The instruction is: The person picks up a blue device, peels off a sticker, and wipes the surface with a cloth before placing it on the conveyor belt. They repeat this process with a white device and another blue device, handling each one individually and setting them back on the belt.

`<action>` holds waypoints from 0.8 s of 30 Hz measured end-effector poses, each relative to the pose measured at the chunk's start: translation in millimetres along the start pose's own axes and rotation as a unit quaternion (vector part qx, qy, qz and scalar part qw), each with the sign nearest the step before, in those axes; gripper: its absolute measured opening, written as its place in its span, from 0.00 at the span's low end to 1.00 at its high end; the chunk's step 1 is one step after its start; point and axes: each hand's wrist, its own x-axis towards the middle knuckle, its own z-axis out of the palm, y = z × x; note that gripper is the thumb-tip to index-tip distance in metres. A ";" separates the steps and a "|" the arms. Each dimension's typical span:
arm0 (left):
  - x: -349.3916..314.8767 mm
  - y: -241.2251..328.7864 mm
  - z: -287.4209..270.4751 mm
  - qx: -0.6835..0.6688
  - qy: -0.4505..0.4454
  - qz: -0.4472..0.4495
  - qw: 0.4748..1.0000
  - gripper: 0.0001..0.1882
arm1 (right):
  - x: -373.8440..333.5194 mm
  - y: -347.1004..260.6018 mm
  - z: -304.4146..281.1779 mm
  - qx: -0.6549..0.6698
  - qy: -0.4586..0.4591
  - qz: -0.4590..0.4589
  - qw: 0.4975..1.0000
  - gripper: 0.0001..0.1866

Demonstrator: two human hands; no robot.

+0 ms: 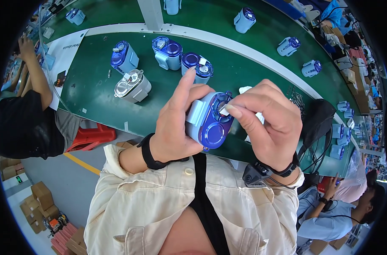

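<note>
My left hand [176, 119] is wrapped round a light blue container [213, 135] with a see-through dark blue top that has two round parts. The container is tilted, its top facing me and to the right. Between the thumb and forefinger of my right hand [270, 121] is a small white piece [223, 111], held against the upper round part of that top. Beyond my left hand stand similar blue containers: one [197, 64] near my fingertips, one [168, 54] beside it, and another [124, 58] farther left. A grey-white container [133, 88] with a clear top stands in front of these.
Metal clips or small parts [296, 98] lie on the green table [95, 102] near a black pouch [318, 119] with cables, right of my right hand. A white rail [244, 52] crosses behind, with more blue containers [244, 20] beyond. Co-workers sit left [25, 123] and right [333, 212].
</note>
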 end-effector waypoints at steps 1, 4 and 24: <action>0.5 0.2 -0.6 0.002 0.000 0.005 1.000 0.61 | 1.5 -1.4 -1.8 -0.021 -0.008 -0.019 1.000 0.06; 1.2 -0.2 -0.2 0.008 0.002 0.015 1.000 0.61 | 1.8 -3.9 -3.0 -0.075 -0.008 -0.055 0.996 0.07; 10.2 9.7 2.6 -0.044 0.058 -0.007 0.997 0.55 | -1.9 -3.2 -4.7 -0.071 0.039 0.006 0.997 0.14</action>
